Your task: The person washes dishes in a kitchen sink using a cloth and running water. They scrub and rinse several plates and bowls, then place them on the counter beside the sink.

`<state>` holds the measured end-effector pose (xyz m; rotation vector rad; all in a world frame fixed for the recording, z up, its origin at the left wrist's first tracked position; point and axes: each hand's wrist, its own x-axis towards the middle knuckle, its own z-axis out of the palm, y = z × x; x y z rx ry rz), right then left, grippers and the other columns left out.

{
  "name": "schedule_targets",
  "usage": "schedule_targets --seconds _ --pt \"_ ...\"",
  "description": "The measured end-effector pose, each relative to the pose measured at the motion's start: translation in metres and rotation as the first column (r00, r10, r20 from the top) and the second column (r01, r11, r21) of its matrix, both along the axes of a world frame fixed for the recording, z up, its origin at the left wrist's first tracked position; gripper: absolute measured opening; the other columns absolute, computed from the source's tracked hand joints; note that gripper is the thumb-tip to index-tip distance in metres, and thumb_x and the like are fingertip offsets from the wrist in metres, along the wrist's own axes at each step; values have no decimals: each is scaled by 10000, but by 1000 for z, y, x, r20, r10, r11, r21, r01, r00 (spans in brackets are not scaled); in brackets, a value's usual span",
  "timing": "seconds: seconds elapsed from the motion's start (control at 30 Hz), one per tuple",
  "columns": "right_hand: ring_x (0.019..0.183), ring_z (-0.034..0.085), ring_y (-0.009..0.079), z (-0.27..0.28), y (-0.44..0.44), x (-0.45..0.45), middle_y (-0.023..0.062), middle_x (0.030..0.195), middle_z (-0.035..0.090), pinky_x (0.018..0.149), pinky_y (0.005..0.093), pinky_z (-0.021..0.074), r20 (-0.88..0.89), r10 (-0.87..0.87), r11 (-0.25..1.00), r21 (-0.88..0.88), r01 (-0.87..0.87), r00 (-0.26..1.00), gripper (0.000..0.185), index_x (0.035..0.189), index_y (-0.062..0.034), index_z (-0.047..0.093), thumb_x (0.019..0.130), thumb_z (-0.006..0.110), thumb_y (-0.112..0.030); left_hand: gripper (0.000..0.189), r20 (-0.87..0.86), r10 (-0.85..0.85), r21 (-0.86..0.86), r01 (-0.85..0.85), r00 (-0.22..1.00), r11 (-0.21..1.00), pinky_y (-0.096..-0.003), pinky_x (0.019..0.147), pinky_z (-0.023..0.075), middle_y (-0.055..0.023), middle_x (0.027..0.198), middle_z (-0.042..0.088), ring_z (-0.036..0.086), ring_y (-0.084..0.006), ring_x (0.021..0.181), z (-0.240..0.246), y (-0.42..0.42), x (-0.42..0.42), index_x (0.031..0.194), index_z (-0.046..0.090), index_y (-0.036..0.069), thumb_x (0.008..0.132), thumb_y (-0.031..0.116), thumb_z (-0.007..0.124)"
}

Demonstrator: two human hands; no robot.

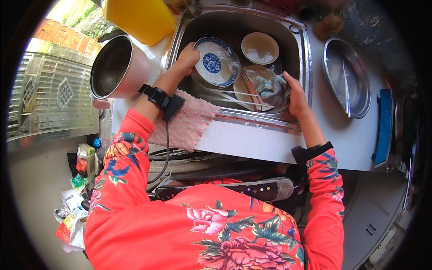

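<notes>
My left hand (189, 58) grips the left rim of a blue-and-white patterned plate (212, 63), tilted over the left part of a stainless steel sink (229, 20). At the sink's lower right my right hand (297, 96) holds a blue-grey striped cloth (274, 90), its fingers partly hidden. Under and beside the cloth lies a pale dish (258, 72), with several chopsticks (236, 92) across it. A white bowl (260, 48) stands at the back of the sink.
A pink pot (135, 67) and a yellow plastic container (141, 20) stand left of the sink. A pink towel (189, 123) hangs over the counter's front edge. To the right is an oval metal basin (362, 81) with a white utensil (345, 91) in it.
</notes>
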<state>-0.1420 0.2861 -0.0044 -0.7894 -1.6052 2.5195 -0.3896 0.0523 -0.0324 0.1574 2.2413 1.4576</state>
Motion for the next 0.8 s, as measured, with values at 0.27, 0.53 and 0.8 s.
schedule_targets --seconds 0.27,0.53,0.8 --pt "910 590 164 30 -14 -6 40 948 635 838 295 449 64 -66 992 -105 72 996 295 994 -81 621 877 533 -338 246 279 46 336 -142 959 931 -341 654 547 -96 992 589 605 -180 839 14 4 42 1165 482 51 934 122 433" --pt "937 590 271 22 -48 -73 178 1016 617 810 331 450 167 -48 793 606 -64 985 433 1177 8 516 910 468 -330 347 243 -65 423 -46 968 905 -332 591 537 -95 918 597 616 -175 739 20 16 62 1085 522 21 984 309 356" --pt "1386 150 293 -13 -113 -108 205 1463 237 1104 299 154 136 330 515 803 -299 934 525 1399 -10 277 945 409 -238 451 232 -28 386 -65 972 920 -314 800 443 -122 1005 606 551 -178 894 15 24 71 1100 552 -18 975 379 379"
